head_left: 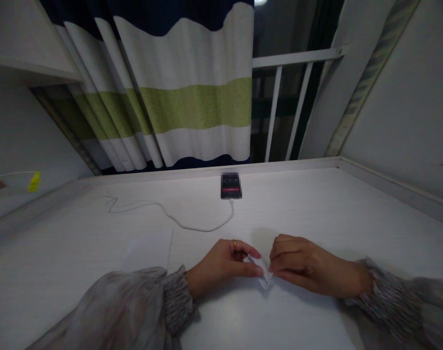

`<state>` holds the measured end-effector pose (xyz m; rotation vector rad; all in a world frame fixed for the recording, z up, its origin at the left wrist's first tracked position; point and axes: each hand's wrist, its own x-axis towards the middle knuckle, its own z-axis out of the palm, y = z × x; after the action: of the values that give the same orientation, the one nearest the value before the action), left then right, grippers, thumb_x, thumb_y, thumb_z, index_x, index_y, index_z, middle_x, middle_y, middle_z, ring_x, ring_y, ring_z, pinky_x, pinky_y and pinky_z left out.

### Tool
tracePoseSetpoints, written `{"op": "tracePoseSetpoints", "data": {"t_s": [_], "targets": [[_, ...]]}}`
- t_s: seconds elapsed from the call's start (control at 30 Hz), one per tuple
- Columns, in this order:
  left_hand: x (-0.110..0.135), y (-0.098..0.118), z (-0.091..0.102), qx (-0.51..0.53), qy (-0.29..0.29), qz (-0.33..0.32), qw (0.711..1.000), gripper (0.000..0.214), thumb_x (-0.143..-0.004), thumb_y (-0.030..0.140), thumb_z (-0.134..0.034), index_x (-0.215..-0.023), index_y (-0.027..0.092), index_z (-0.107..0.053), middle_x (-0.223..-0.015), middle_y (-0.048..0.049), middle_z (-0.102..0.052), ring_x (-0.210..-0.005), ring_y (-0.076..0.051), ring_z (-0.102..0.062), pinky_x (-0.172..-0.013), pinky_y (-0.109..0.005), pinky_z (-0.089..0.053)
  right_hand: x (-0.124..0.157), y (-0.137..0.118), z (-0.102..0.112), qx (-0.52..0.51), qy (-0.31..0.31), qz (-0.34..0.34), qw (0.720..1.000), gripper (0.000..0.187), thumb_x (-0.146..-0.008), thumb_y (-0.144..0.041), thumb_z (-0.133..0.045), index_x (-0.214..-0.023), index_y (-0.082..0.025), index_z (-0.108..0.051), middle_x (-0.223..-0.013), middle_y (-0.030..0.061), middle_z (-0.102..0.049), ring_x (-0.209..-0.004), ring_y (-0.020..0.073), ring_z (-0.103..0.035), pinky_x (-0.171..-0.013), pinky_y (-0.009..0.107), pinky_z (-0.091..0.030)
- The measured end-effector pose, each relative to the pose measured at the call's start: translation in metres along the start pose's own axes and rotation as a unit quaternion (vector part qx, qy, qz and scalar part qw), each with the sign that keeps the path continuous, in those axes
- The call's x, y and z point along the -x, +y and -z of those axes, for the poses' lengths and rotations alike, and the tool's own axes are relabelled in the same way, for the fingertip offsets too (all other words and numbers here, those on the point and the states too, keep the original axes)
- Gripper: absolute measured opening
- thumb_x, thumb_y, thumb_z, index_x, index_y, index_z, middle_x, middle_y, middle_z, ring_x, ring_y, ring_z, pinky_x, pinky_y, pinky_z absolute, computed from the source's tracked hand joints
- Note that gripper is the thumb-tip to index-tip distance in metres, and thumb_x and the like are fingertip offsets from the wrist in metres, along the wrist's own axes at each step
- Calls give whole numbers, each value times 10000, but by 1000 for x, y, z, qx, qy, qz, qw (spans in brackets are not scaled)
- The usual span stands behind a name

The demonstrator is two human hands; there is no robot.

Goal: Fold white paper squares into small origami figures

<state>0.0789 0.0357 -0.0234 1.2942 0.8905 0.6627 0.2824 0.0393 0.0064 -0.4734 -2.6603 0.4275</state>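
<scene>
Between my hands is a small piece of folded white paper, with creased layers and a pointed lower end. My left hand, wearing a ring, pinches it from the left between thumb and fingers. From the right, my right hand grips the paper's right edge with its fingertips pressed together. The paper is held just above or on the white table; I cannot tell which. Part of it is hidden behind my left fingers.
A white sheet of paper lies left of my hands, partly under my left sleeve. Farther back, a dark phone-like device has a white cable running left across the white table. A striped curtain hangs behind.
</scene>
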Motion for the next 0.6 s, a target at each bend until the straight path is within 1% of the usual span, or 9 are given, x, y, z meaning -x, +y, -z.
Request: {"op": "tracePoseSetpoints", "data": {"t_s": [0.13, 0.3, 0.37, 0.43, 0.53, 0.6], "targets": [[0, -1, -1, 45, -30, 19, 998, 333, -520, 209, -746, -816, 123, -620, -630, 33, -542, -563, -68, -468, -596, -233, -346, 2, 2, 1, -62, 16, -31, 997, 179, -848, -201, -476, -810, -156, -645, -749, 67, -634, -731, 141, -548, -675, 269, -456], [3, 0, -2, 105, -58, 20, 993, 395, -495, 138, -757, -853, 128, -593, -729, 5, -597, -629, -88, -537, -659, -255, -385, 3, 2, 1, -144, 35, -81, 986, 181, -830, -242, -515, -741, -155, -646, -715, 51, -616, -711, 125, -561, -657, 244, -461], [3, 1, -2, 121, -55, 18, 991, 415, -506, 125, -750, -883, 131, -576, -753, 2, -596, -630, -82, -537, -659, -249, -385, 2, 0, 0, -163, 48, -101, 980, 187, -826, -246, -517, -719, -151, -637, -705, 44, -596, -684, 115, -556, -628, 235, -459], [4, 3, -4, 123, -41, 6, 992, 392, -545, 136, -728, -902, 127, -566, -749, 3, -587, -634, -77, -528, -656, -240, -380, 1, -2, -1, -176, 61, -112, 976, 178, -823, -229, -512, -716, -144, -626, -708, 38, -575, -660, 107, -547, -606, 230, -453], [4, 6, -6, 121, -24, -5, 992, 321, -621, 186, -672, -912, 112, -558, -702, 6, -569, -604, -76, -514, -626, -234, -380, -2, -6, -4, -185, 74, -113, 973, 150, -812, -183, -501, -727, -138, -615, -768, 47, -568, -692, 110, -551, -632, 244, -449], [5, 7, -8, 127, -17, -5, 992, 297, -645, 209, -645, -906, 106, -548, -672, 10, -557, -579, -76, -510, -598, -231, -378, -4, -7, -7, -186, 85, -119, 972, 139, -800, -165, -502, -721, -142, -614, -804, 49, -565, -716, 115, -556, -649, 252, -446]]}}
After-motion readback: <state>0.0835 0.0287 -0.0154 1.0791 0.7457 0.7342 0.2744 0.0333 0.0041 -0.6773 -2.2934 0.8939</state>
